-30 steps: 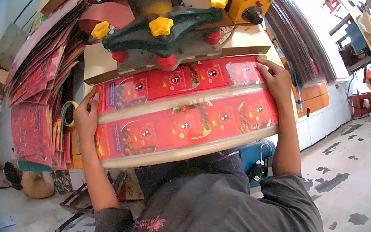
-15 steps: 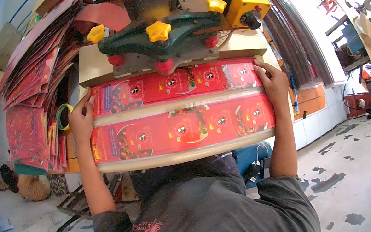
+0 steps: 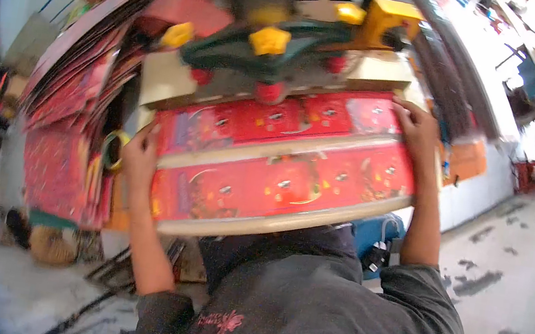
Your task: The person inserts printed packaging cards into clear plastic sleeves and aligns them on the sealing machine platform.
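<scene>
Two long red printed sheets with food pictures lie side by side on a pale board with a rounded front edge. The far red printed sheet runs along the foot of a dark green machine head; the near red printed sheet is closer to my body. At the far sheet's left end, my left hand has its fingers bent and closed on the edge. My right hand pinches that sheet's far right corner, thumb and fingers curled. Blur softens the fingertips.
Yellow star knobs top the machine, with a yellow control box behind. Stacked red printed sheets lean at the left beside a tape roll. Dark stacked sheets lie at the right, and a blue stool stands below.
The view has shifted, so the whole scene sits farther right and slightly higher, and is more blurred. Both hands stay at the ends of the far sheet.
</scene>
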`<action>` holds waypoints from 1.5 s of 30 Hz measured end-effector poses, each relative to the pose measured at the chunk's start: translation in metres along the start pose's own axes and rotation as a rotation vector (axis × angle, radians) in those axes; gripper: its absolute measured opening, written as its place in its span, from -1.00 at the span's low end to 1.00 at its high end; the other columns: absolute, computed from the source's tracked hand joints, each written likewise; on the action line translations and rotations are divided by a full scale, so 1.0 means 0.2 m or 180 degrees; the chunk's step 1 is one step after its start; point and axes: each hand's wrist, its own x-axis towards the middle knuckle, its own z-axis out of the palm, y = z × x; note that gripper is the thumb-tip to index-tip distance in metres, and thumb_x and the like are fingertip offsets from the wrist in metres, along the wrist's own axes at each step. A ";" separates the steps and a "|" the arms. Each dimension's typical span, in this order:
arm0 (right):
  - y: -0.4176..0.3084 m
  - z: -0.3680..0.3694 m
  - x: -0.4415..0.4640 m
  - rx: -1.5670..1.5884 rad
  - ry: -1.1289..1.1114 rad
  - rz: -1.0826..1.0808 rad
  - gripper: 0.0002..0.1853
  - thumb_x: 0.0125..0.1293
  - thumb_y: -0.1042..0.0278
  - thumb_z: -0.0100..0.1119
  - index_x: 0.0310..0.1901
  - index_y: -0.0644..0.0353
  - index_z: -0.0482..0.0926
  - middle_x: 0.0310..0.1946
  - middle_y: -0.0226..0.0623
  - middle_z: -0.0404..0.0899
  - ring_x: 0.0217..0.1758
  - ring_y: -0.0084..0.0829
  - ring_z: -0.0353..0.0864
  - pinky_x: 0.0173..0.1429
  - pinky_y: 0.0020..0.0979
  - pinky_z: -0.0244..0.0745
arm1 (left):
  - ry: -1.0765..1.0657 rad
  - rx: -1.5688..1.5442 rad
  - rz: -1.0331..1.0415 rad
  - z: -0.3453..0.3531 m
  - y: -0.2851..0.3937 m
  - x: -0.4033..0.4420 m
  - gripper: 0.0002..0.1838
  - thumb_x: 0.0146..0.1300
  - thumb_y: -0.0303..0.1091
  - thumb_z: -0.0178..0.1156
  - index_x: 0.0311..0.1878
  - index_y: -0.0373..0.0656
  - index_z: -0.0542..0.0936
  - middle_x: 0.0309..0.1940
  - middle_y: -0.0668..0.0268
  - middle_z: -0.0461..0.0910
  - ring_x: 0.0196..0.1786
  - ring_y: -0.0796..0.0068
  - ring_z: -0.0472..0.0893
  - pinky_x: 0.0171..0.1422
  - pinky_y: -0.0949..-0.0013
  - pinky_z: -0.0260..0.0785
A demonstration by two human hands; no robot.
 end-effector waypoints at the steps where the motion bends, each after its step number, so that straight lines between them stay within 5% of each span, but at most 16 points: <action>1: -0.03 -0.02 0.01 0.0006 -0.0209 0.0112 -0.62 0.43 -0.02 0.29 0.09 0.03 0.79 -0.05 -0.06 0.79 -0.08 -0.24 0.81 0.07 -0.26 0.61 | -0.0055 0.0181 -0.0200 -0.01 0.01 0.00 -0.59 0.50 -0.07 0.25 0.20 -0.14 0.72 -0.04 -0.06 0.75 0.01 0.18 0.79 0.09 0.25 0.55; 6: -0.11 -0.03 0.00 0.0138 -0.0317 0.0253 -0.62 0.53 0.19 0.24 0.17 0.30 0.71 -0.01 -0.10 0.80 0.00 -0.48 0.73 0.14 -0.46 0.55 | 0.0354 0.0111 0.0063 0.01 0.01 -0.03 -0.61 0.47 -0.05 0.24 0.15 -0.09 0.75 -0.13 -0.07 0.73 -0.07 -0.06 0.75 0.01 0.13 0.57; 22: -0.07 -0.02 0.01 0.0213 -0.0187 0.0097 -0.56 0.46 0.02 0.28 0.12 0.24 0.75 -0.12 -0.01 0.81 -0.06 -0.26 0.80 0.11 -0.32 0.58 | 0.0149 0.0261 -0.0112 -0.01 0.04 -0.03 -0.61 0.48 0.01 0.19 0.17 0.03 0.75 -0.11 -0.07 0.73 -0.06 -0.13 0.73 0.00 0.07 0.57; 26: -0.05 -0.06 0.01 0.0080 -0.0528 0.0117 -0.59 0.55 0.14 0.20 0.19 0.31 0.70 0.06 -0.09 0.78 0.03 -0.45 0.74 0.18 -0.42 0.55 | 0.0101 0.0030 0.0120 -0.03 0.02 -0.05 -0.62 0.49 -0.11 0.22 0.15 -0.17 0.74 -0.03 -0.06 0.74 0.02 0.00 0.75 0.14 0.17 0.55; 31: -0.03 -0.11 -0.03 0.0184 -0.0650 -0.0218 -0.59 0.52 0.13 0.21 0.24 0.21 0.67 0.18 -0.18 0.74 0.15 -0.40 0.72 0.30 -0.37 0.52 | -0.0226 -0.0359 -0.0079 -0.11 0.13 -0.11 -0.62 0.50 -0.24 0.22 0.16 -0.37 0.69 0.09 -0.05 0.74 0.15 0.23 0.73 0.31 0.28 0.47; 40: -0.01 -0.09 -0.08 0.0261 -0.0627 -0.0159 -0.63 0.53 0.13 0.22 0.21 0.14 0.71 0.09 -0.09 0.74 0.07 -0.30 0.71 0.19 -0.33 0.54 | -0.0301 -0.0142 -0.0091 -0.09 0.08 -0.11 -0.57 0.54 -0.17 0.20 0.24 -0.32 0.67 0.14 -0.01 0.72 0.20 0.21 0.70 0.34 0.26 0.43; 42: -0.01 -0.07 -0.10 0.0039 -0.0336 -0.0330 -0.66 0.48 0.12 0.24 0.15 0.06 0.75 -0.19 -0.05 0.71 -0.10 -0.10 0.70 0.05 -0.22 0.53 | -0.0295 -0.0231 -0.0085 -0.09 0.06 -0.10 -0.55 0.53 -0.13 0.21 0.25 -0.31 0.67 0.16 0.02 0.72 0.21 0.25 0.69 0.34 0.28 0.43; 45: -0.03 -0.08 -0.10 0.0064 -0.0425 -0.0233 -0.65 0.54 0.15 0.21 0.19 0.13 0.72 -0.16 -0.14 0.73 -0.08 -0.30 0.69 0.06 -0.32 0.53 | -0.0320 -0.0341 -0.0171 -0.09 0.07 -0.10 -0.53 0.53 -0.11 0.21 0.25 -0.32 0.67 0.16 0.04 0.73 0.21 0.28 0.68 0.34 0.30 0.42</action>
